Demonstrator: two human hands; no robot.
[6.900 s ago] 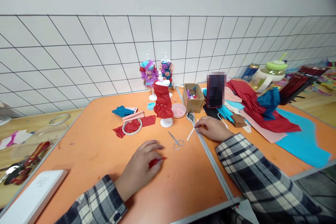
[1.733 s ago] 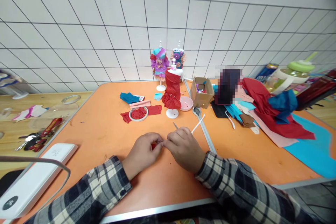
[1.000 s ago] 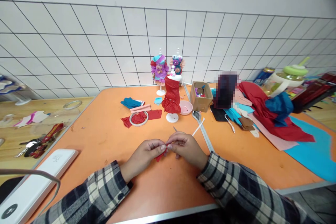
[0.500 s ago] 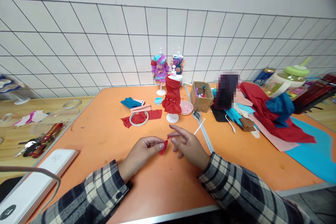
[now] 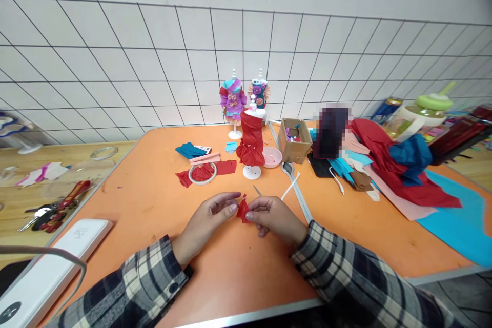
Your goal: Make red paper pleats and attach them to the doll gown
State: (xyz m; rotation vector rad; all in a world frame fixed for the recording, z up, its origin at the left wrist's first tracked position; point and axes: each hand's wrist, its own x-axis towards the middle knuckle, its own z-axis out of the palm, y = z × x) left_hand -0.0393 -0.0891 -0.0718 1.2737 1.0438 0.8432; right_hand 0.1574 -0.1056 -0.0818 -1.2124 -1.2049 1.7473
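A small gathered piece of red crepe paper (image 5: pixel 243 211) is between my two hands, narrow at its top and flared below. My right hand (image 5: pixel 274 218) pinches its right edge between thumb and fingers. A thin, pointed grey object (image 5: pixel 257 190) sticks out above the right fingers; its other end is hidden. My left hand (image 5: pixel 209 220) is beside the paper's left edge, thumb and index finger apart, the thumb tip close to it or touching. Behind them stands a small dress form (image 5: pixel 252 133) wearing a red crepe paper dress with a puffed lower part.
Further back stand two other dressed forms (image 5: pixel 233 100). A tape roll (image 5: pixel 202 173) lies on red paper at left. A pink bowl (image 5: pixel 272 157), cardboard box (image 5: pixel 295 141) and white strip (image 5: pixel 290 186) are right of centre. Coloured paper (image 5: pixel 407 164) and a green-lidded bottle (image 5: pixel 421 115) fill the right side.
The red paper piece has passed from my left fingers' pinch to my right fingers. My left thumb and index have parted, and the paper now looks more spread.
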